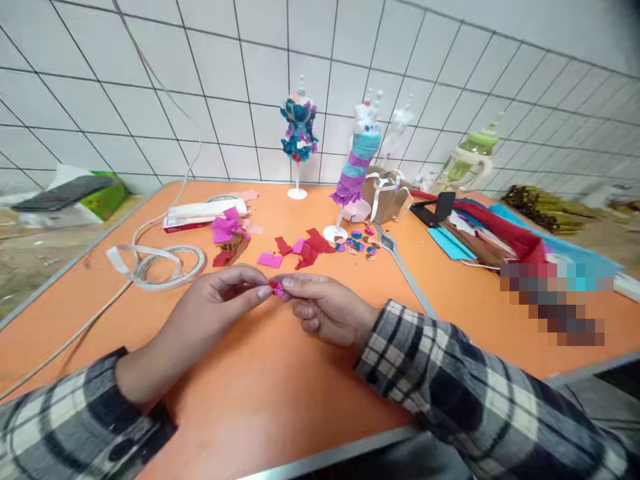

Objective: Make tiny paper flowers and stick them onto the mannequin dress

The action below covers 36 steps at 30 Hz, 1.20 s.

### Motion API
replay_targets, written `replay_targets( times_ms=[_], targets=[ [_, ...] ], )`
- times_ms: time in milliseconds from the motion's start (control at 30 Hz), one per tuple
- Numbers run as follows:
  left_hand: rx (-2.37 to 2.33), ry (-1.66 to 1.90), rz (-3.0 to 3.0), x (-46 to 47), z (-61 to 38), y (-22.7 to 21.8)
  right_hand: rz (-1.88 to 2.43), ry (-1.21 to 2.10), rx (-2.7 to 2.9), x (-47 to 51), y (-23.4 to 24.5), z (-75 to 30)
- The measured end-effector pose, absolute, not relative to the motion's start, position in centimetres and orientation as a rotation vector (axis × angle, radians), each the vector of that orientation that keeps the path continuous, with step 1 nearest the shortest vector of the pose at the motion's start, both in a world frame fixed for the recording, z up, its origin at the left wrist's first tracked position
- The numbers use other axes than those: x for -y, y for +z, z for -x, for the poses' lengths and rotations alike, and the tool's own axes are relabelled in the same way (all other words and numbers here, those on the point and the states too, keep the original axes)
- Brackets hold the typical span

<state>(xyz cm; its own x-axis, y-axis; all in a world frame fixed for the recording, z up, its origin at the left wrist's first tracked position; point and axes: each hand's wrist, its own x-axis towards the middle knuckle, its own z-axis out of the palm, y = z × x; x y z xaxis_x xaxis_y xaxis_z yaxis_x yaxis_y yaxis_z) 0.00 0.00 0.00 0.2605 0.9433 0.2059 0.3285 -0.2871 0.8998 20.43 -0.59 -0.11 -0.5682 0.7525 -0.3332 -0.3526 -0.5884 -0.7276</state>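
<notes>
Between my two hands, over the front half of the orange table (280,400), is a small crumpled paper flower (276,288) in red and pink. The thumb and fingertips of my left hand (220,303) pinch it from the left. From the right, my right hand (325,303) grips it between thumb and forefinger, with the other fingers curled in. Just beyond lie red paper pieces (314,248) and a pink paper square (270,260). Several small coloured paper flowers (356,245) are scattered to their right.
Decorated stands, one teal (299,130) and one purple and blue (357,167), rise at the back. A roll of white tape (197,267) and a cable (95,317) lie left. Coloured paper sheets (520,233), a black phone stand (435,211) and a green bottle (467,160) are right.
</notes>
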Motion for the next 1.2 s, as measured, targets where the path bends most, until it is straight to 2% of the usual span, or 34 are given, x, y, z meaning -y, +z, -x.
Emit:
replay_targets(
  times_ms=[133,333,433,1200],
  targets=[
    [-1.166,0.98,-1.75,0.32,-0.07,0.23,0.909,2.033,0.925,0.53,-0.38,-20.64],
    [-1.204,0.938,-1.68,0.14,0.09,-0.21,1.093,1.358,1.408,0.7,0.23,-20.3],
    [-1.175,0.917,-1.662,0.17,-0.09,0.1,1.175,1.173,1.542,0.82,0.09,-19.97],
    [-1.285,0.9,-1.509,0.22,-0.07,-0.21,1.205,1.21,1.545,1.01,-0.3,-19.74]
  ],
)
